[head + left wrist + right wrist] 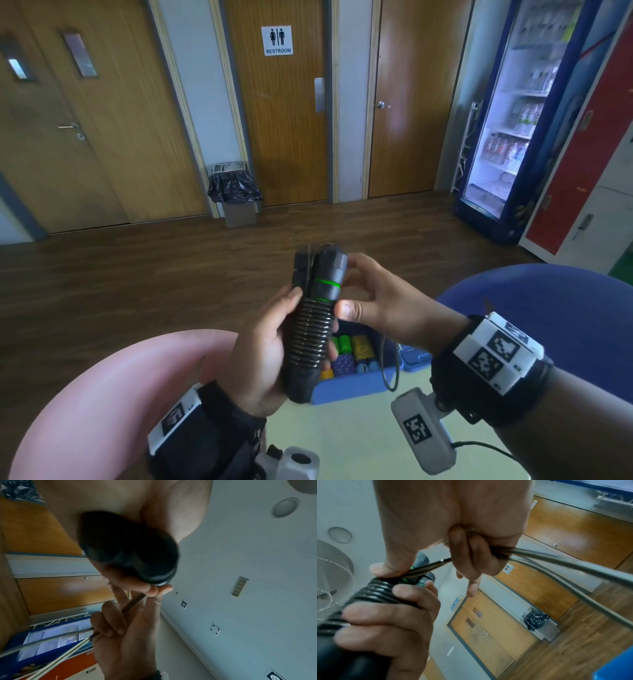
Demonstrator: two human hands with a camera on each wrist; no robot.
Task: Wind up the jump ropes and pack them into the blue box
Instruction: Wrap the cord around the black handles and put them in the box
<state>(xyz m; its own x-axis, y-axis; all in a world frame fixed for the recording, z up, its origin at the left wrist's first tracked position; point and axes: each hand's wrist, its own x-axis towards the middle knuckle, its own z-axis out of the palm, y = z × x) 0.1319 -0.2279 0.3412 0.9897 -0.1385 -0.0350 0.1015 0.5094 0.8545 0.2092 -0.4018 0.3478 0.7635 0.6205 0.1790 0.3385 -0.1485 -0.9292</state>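
A black jump rope [313, 325] stands upright in front of me, its two handles side by side with the cord coiled tightly round their middle. My left hand [263, 346] grips the coiled part from the left; the handle's butt end [130, 547] fills the left wrist view. My right hand [373, 301] is at the green-ringed top, thumb against the coil. Its curled fingers [471, 555] hold the loose cord [556, 561], which hangs in a loop [394, 370]. The blue box [356, 387] sits open below on the table, with several wound coloured ropes inside.
The pale table [342, 438] holds the box near its far edge. A pink chair back [102, 394] is at the left and a blue chair [548, 301] at the right. Beyond are wood floor, doors, a bin [236, 195] and a drinks fridge [507, 120].
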